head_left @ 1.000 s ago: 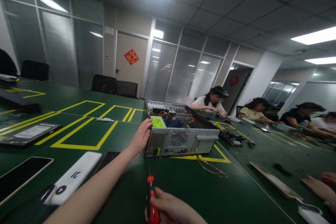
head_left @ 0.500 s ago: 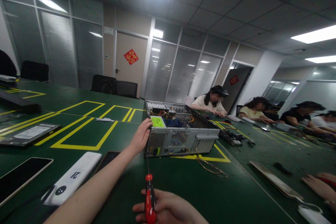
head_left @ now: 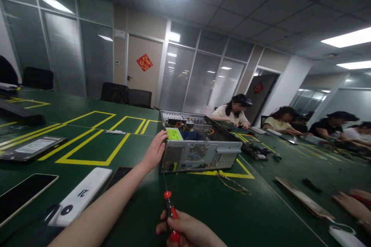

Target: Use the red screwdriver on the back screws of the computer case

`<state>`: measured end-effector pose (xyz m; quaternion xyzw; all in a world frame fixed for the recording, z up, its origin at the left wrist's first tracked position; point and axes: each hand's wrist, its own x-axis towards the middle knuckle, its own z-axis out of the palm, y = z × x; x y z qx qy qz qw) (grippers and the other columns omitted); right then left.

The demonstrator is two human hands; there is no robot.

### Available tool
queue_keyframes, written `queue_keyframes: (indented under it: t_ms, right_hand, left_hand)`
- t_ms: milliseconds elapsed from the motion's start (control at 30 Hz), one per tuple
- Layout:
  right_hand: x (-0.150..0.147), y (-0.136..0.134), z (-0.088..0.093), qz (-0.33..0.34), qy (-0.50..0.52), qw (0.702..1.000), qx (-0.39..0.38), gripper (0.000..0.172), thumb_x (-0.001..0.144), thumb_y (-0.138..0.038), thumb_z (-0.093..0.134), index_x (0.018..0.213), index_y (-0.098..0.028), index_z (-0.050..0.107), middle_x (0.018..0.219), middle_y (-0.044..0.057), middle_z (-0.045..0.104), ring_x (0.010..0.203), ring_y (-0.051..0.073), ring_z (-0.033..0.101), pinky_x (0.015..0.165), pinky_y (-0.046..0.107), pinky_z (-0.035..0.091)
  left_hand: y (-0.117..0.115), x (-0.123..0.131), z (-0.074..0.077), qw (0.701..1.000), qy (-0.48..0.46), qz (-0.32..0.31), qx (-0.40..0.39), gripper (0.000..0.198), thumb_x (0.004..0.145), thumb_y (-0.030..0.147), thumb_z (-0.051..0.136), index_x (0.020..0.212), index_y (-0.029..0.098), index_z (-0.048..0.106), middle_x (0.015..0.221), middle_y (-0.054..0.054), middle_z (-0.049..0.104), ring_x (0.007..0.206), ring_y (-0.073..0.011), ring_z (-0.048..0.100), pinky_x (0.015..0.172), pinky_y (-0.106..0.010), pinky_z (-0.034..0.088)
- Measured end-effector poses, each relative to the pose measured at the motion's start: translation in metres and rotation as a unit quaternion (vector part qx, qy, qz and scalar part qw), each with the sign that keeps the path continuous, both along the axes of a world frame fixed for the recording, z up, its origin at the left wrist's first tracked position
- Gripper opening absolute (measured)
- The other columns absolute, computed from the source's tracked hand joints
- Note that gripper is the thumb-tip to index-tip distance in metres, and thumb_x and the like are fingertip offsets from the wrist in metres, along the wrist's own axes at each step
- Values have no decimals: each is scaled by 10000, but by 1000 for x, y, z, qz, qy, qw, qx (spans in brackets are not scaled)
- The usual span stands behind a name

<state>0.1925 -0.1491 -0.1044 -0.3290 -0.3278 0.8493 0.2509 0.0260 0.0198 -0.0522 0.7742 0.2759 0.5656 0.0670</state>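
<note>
Head camera, with the open computer case [head_left: 203, 156] as the hub of the clock: it sits on the green counter [head_left: 130, 216], partly over yellow tape, its perforated rear panel turned toward the wearer and its top uncovered, showing coloured wires and a metal box with a bright green label [head_left: 174, 135]. At 9 o'clock the left hand [head_left: 156, 150] lies against the case's side, fingers close together and lightly bent at the top rim beside that label; how firmly it grips, I cannot tell. Toward 6 o'clock the right hand [head_left: 188, 227] is partly closed around the red-and-black screwdriver [head_left: 173, 214], thumb on the handle and fingers loosely curled. The shaft slants up to the panel's lower corner at 8 o'clock; whether the tip sits in a screw is too small to tell. Wire-rimmed glasses [head_left: 233, 185] lie near 4 o'clock, and a dark heap of cables [head_left: 256, 150] just beside the case at 3. Out at 8 are a white device [head_left: 87, 189] and a dark phone [head_left: 118, 175], with a labelled drive [head_left: 34, 147] at 9. Around 2, a person in a white top [head_left: 220, 112] bends over the counter.
</note>
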Motion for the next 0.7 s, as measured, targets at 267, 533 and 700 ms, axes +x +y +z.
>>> queue_keyframes:
  t_ms: [267,533,700]
  right_hand:
    - [0,-7,15,50,59,996,34,525,657,-117,643,1151,-157,469,1163,141,594,876,172,619,770,319,402]
    - [2,-4,9,-38,27,999,7,477,631,-335,736,1016,-150,524,757,-7,610,622,107,592,624,263,370]
    - [4,-3,9,-58,14,998,-5,418,611,-338,732,922,-161,515,843,11,618,631,133,611,579,263,361]
  left_hand:
    - [-1,0,0,1000,3,4,-10,335,936,280,280,1222,204,436,1340,-93,424,1309,-201,322,1095,-450,270]
    - [-1,0,0,1000,0,3,-3,341,936,293,274,1223,211,439,1338,-93,428,1309,-206,323,1091,-459,273]
    - [-1,0,0,1000,3,4,-9,344,938,295,272,1226,210,439,1341,-90,426,1317,-205,312,1096,-455,264]
